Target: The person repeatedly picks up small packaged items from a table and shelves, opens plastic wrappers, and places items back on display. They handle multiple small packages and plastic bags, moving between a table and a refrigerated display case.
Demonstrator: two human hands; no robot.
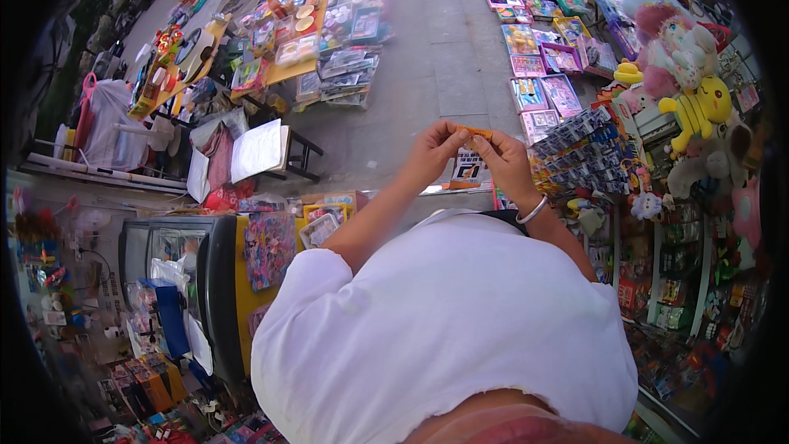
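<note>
A small orange and white printed packet hangs between my two hands, its top edge pinched in the fingers. My left hand grips the packet's upper edge from the left, thumb against it. From the right, my right hand pinches the same edge close beside the other thumb; a silver bangle is round that wrist. The two hands are nearly touching in front of my chest. Whether the packet is torn at the top cannot be told, because the fingers cover it.
Small boxed goods lie on the paving at both sides. Plush toys and hanging packets stand at the right. A wooden display board is at the left, with a stool nearer. A glass-topped chest freezer stands at lower left.
</note>
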